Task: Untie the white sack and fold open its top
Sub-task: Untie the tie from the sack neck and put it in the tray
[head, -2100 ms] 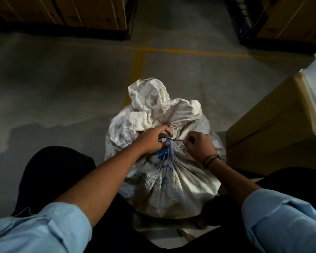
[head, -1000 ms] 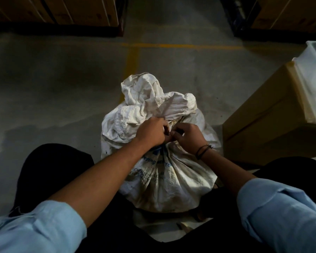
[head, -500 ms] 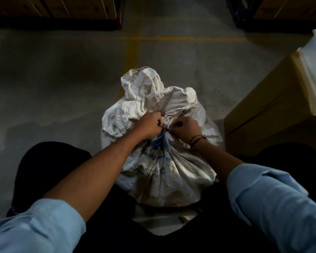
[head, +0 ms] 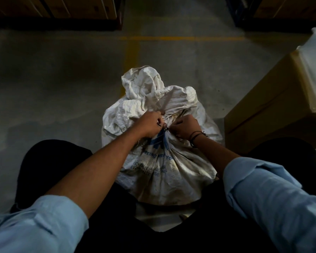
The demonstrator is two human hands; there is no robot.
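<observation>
Our left hand (head: 150,125) and right hand (head: 185,127) pinch the dark tie (head: 165,127) at the white sack (head: 164,172)'s neck, its bunched top just beyond them.

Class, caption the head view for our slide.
Both hands, left and right, pinch the tie at the white sack's gathered neck.

Warehouse; concrete floor (head: 62,84), stacked cartons (head: 274,108)

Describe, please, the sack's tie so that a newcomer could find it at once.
Start at the white sack standing on the concrete floor between the person's knees. Follow its gathered folds up to the neck, where the left hand and right hand meet. The tie is the thin dark cord cinching that neck, above the blue print.
</observation>
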